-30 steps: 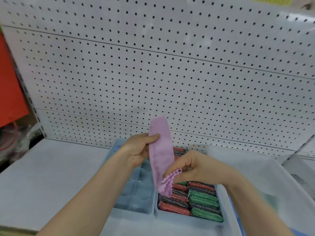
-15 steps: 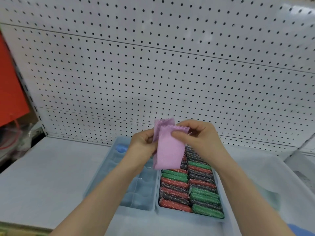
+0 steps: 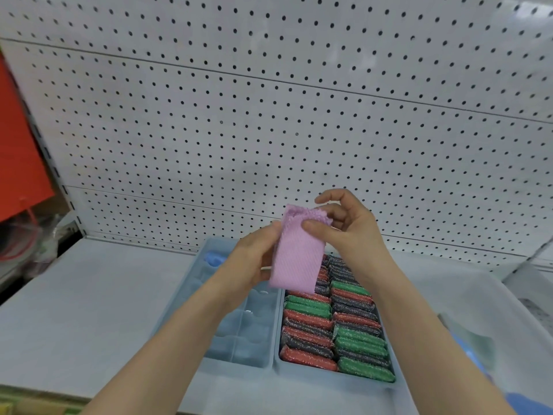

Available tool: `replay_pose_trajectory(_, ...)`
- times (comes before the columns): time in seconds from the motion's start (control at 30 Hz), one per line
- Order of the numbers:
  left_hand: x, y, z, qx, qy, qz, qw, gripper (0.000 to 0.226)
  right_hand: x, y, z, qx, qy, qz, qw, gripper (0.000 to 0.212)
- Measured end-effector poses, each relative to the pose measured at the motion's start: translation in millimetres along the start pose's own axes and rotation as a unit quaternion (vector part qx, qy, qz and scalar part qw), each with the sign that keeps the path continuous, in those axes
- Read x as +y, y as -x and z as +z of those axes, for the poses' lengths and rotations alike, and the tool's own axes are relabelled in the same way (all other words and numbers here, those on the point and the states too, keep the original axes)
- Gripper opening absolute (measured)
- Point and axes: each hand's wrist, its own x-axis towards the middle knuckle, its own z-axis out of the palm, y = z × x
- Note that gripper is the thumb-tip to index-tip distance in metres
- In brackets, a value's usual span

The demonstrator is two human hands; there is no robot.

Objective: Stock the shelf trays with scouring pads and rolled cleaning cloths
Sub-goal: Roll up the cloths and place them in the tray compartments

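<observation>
Head view, single frame. Pink cloth (image 3: 299,259) is folded double and held upright in the air between both of your hands, in front of the white pegboard (image 3: 269,115). Its frilled top edges point up; its folded lower end hangs in line with the seam between the two trays, touching neither.

Left grip (image 3: 257,259): holding the cloth along its left edge, thumb at the front near the top, fingers hidden behind the fabric.

Right grip (image 3: 353,235): pinching the cloth's upper right corner, thumb pressed flat on the front face, a finger behind the top edge. The remaining fingers are lifted and loosely curled, off the cloth.

Left tray (image 3: 239,365): pale blue, split into compartments, resting on the grey shelf (image 3: 89,295). One blue item (image 3: 214,259) lies in its far corner; what it is you cannot tell.

Right tray (image 3: 329,377): just beside the left one, sides touching. Scouring pads (image 3: 329,324) in red, green and dark grey stand on edge in two packed rows.

Right of the trays: a translucent bin (image 3: 478,295). Far left: a red panel (image 3: 18,160).
</observation>
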Motion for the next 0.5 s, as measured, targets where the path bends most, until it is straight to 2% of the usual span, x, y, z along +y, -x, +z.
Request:
replay_pose_trajectory(0.13,-11.1,1.3,1.7,0.047,-0.018,0.042,0.998,0.030,1.2,0.0,0.8,0.009,-0.014,0.014,1.000,0.050)
replay_pose_trajectory(0.23,-8.7,-0.9,2.3,0.074,-0.002,0.062,0.995,0.021,6.3,3.5,-0.8,-0.010,-0.019,0.088,0.996,0.059)
replay_pose_trajectory(0.33,-4.4,-1.3,1.9,0.079,0.002,0.070,0.994,0.020,15.6,11.2,-0.4,-0.069,-0.049,0.143,0.986,0.046)
replay_pose_trajectory(0.5,-3.8,-4.8,0.4,0.111,-0.014,0.083,0.990,0.014,22.1,13.4,-0.4,-0.047,-0.064,0.107,0.991,0.032)
